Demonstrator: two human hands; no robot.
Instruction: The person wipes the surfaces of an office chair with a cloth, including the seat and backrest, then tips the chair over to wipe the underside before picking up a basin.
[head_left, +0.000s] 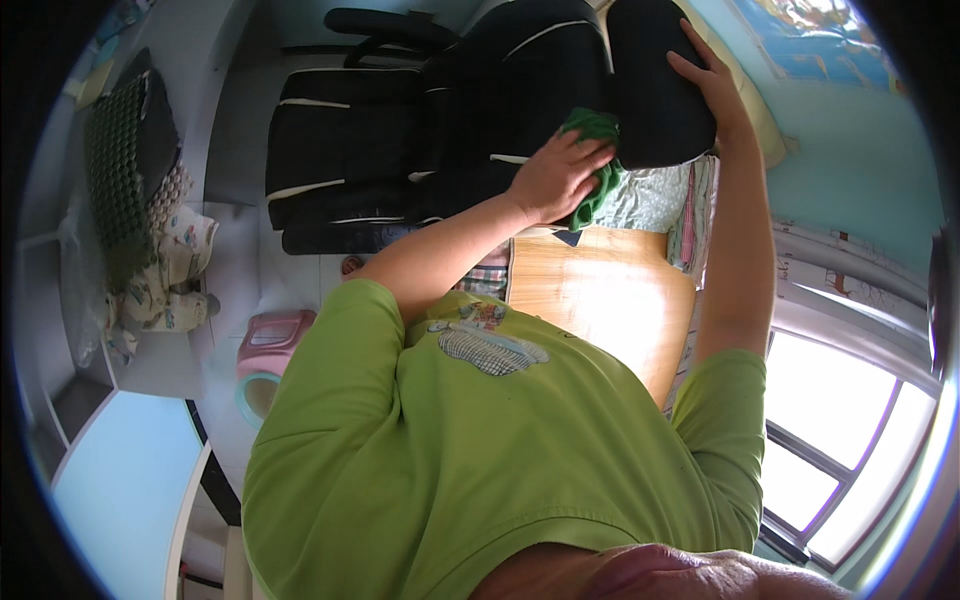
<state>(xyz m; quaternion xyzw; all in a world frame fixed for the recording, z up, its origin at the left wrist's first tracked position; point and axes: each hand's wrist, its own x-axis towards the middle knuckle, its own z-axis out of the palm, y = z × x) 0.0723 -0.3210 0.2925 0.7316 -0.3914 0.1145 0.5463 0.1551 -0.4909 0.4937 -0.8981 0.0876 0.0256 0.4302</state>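
A black padded chair with white piping (360, 142) lies across the upper middle of the head view. My left hand (562, 176) presses a crumpled green cloth (598, 196) against the chair, beside the inner edge of its rounded black headrest (652, 90). The fingers are bent over the cloth and part of it is hidden under them. My right hand (709, 79) rests on the far right edge of the headrest, fingers spread, its palm side hidden.
Below the headrest are folded patterned fabrics (652, 199) and a light wooden surface (592, 262) in bright light. A pink and turquoise plastic item (274, 345) stands on the floor at left. Further left are a dark green textured mat (116, 172) and printed cloths (176, 255). A window (832, 405) is at right.
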